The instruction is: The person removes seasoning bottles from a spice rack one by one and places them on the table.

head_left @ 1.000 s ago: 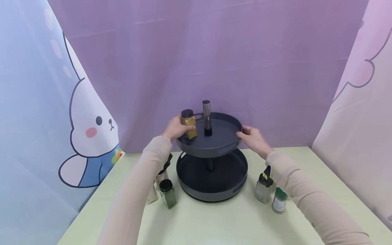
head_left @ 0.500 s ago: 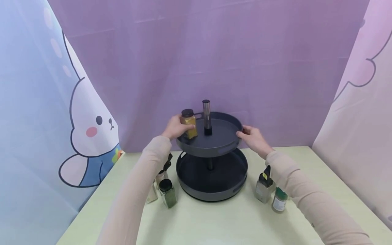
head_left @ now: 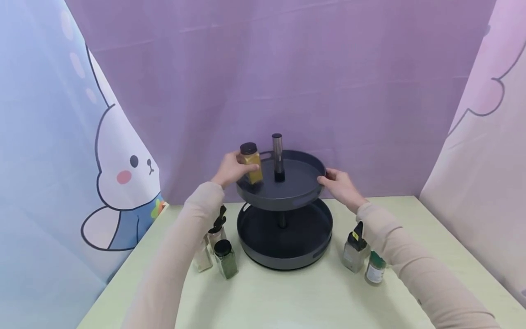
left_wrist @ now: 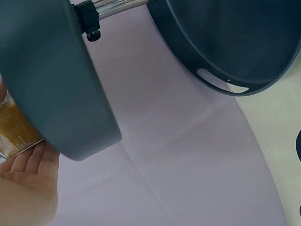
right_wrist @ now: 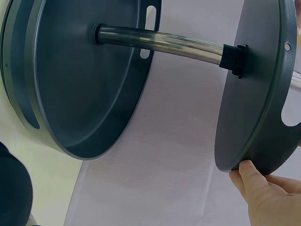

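My left hand (head_left: pixel 231 171) grips a square spice jar (head_left: pixel 252 170) with a black lid and yellow contents. The jar is upright over the left side of the upper tray (head_left: pixel 283 204) of a dark grey two-tier turntable. In the left wrist view, fingers (left_wrist: pixel 41 160) lie along the jar's lower edge, beside the tray's outer wall. On the opposite side, my right hand (head_left: pixel 343 188) pinches the upper tray's rim, thumb on the inner side. The right wrist view shows those fingertips (right_wrist: pixel 248 176) at the rim. Below is the lower tray (head_left: pixel 283 262), joined by a metal post (head_left: pixel 277 151).
Left of the turntable stand a green-filled jar (head_left: pixel 225 260), a jar with a black flip top (head_left: pixel 216 233) and a pale jar (head_left: pixel 202 259). To the right are a grey jar (head_left: pixel 354 254) and a green-lidded jar (head_left: pixel 375 270). A purple curtain (head_left: pixel 287 82) hangs behind.
My left hand has shifted slightly up and to the left with the yellow spice jar. My right hand keeps its place on the upper tray's rim.
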### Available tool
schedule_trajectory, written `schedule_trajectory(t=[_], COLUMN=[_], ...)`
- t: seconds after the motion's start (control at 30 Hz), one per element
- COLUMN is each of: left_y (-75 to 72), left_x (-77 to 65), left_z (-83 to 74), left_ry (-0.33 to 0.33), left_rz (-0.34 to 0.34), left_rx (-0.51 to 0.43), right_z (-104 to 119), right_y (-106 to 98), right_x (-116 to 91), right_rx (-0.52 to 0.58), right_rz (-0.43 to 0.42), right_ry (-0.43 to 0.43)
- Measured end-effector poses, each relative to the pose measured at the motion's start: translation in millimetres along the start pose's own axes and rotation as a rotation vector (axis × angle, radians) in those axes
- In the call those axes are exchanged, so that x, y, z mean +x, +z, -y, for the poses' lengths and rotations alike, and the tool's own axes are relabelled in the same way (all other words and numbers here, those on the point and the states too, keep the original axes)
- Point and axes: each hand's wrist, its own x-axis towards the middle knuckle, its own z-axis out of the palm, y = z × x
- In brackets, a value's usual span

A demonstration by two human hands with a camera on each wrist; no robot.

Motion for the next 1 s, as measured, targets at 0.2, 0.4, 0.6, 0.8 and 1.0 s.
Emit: schedule_trajectory(t=[0.2, 0.4, 0.6, 0.8, 1.0], left_y=[-7.4, -14.4, -24.7, -34.9, -42.2], left_x=[-4.1, -10.0, -18.1, -28.4, -42.9], left_z=[-8.3, -13.4, -16.5, -13.9, -3.4], left_ry=[0.018, 0.044, 0.069, 0.091, 0.101], left_rz=[-0.024, -0.069, -0.126, -0.191, -0.230], left_rx=[-0.036, -0.047, -0.065, -0.043, -0.022], right_z=[1, 1, 2, 3, 2], right_y=[-2, -3, -6, -8, -10], right_x=[2, 4, 3, 2, 4], right_rx=[-0.007, -0.003, -0.012, -0.018, -0.022], right_rz=[0.004, 0.007, 0.001, 0.003, 0.000], right_ry=[-0.004, -0.002, -0.005, -0.003, -0.004])
